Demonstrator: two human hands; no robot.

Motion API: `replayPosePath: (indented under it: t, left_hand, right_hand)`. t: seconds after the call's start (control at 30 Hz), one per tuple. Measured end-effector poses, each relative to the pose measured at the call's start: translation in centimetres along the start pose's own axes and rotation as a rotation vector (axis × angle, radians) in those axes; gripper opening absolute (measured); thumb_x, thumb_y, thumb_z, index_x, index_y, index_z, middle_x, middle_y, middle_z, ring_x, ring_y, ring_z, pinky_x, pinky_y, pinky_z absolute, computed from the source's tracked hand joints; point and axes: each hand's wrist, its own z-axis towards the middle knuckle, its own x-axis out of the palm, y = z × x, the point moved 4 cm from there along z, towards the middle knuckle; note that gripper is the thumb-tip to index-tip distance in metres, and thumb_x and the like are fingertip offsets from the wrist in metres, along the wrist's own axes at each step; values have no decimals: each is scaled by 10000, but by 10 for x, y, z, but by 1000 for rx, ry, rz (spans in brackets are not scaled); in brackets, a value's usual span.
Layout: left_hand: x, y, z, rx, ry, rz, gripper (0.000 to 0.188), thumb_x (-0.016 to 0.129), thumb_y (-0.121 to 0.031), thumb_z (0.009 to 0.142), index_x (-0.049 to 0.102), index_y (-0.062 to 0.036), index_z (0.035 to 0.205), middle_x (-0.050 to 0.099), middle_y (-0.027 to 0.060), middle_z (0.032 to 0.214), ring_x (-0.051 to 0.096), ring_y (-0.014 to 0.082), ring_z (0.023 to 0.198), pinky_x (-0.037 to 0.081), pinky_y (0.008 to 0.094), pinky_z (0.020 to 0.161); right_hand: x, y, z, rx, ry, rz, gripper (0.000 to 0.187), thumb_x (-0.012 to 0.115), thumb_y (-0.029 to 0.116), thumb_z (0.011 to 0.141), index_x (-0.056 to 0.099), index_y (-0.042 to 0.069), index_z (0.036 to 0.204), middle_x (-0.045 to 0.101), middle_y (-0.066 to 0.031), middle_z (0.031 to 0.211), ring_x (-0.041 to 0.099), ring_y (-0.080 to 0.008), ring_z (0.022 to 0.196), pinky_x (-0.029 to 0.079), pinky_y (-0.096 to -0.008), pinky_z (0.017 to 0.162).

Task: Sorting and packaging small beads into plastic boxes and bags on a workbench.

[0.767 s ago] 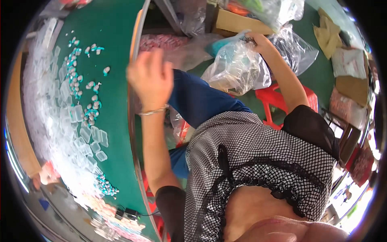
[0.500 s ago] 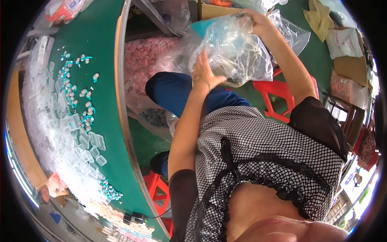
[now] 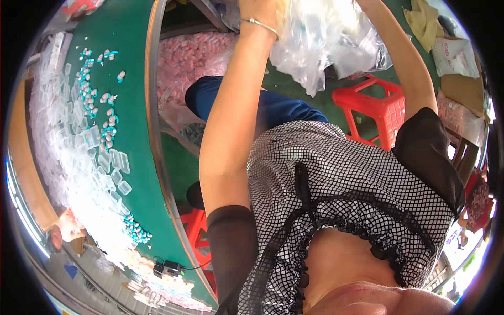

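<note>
A crumpled clear plastic bag (image 3: 320,42) hangs at the top of the picture, in front of my knees and between my two arms. My left hand (image 3: 265,7) is raised to the upper edge beside the bag's left side, a thin bracelet on its wrist; its fingers are cut off. On the bag's other side my right forearm reaches up to the same edge, and only the wrist end of my right hand (image 3: 369,4) shows. Left of the bag, below the table edge, lies a large clear sack of small pink pieces (image 3: 191,60).
The green table (image 3: 134,115) on my left carries small teal-and-grey pieces (image 3: 89,94) and a long heap of clear plastic cases (image 3: 73,152). A red stool (image 3: 388,113) stands beyond my lap. Cartons and a white sack (image 3: 454,58) are at the far right.
Both hands have gone up and away to the upper edge. The plastic bag has risen with them off my lap area and now hangs; my left hand was spread open beside it before.
</note>
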Motion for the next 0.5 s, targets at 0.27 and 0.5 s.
replayPosePath:
  t: [0.27,0.5]
  left_hand:
    - [-8,16,3,99,-255,169,289,480,-215,963,644,6,1050,677,124,954,668,264,843,541,369,741]
    - [46,23,-43,-168,-451,701,346,559,-345,972,645,-30,859,590,6,664,507,92,470,384,237,409]
  right_hand:
    - [73,24,-217,-767,-314,-990,132,530,38,943,630,-45,963,647,-106,876,635,-161,781,509,-294,725]
    - [92,-65,-245,-368,-2,-508,144,507,-55,860,625,-24,936,645,-78,839,614,-135,793,497,-269,794]
